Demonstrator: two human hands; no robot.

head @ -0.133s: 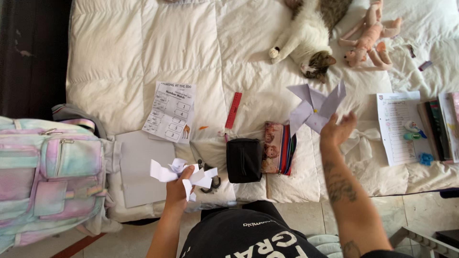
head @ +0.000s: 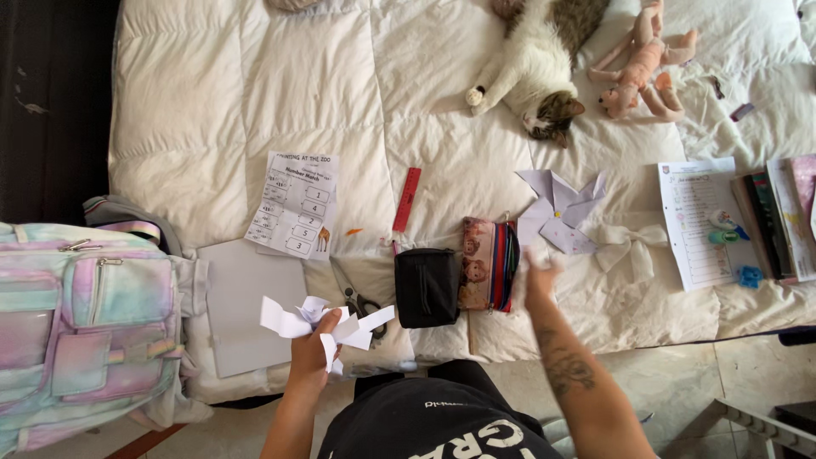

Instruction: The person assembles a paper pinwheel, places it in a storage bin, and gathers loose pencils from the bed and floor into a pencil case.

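The left hand (head: 311, 348) grips paper scraps (head: 325, 321) near the scissors (head: 361, 303), the right hand (head: 539, 279) open (empty) just short of the folded paper (head: 557, 212); best keep scraps bunched tight.

A wide bed (head: 255, 93) with a cream quilted duvet fills the view in soft daylight; pale tiled floor (head: 680, 382) lies below, dark wall (head: 51, 110) at left.

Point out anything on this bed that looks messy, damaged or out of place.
The left hand grips a crumpled bunch of cut white paper scraps. A folded lilac paper shape lies loose by the right hand. A cat sprawls beside a pink doll, among school things.
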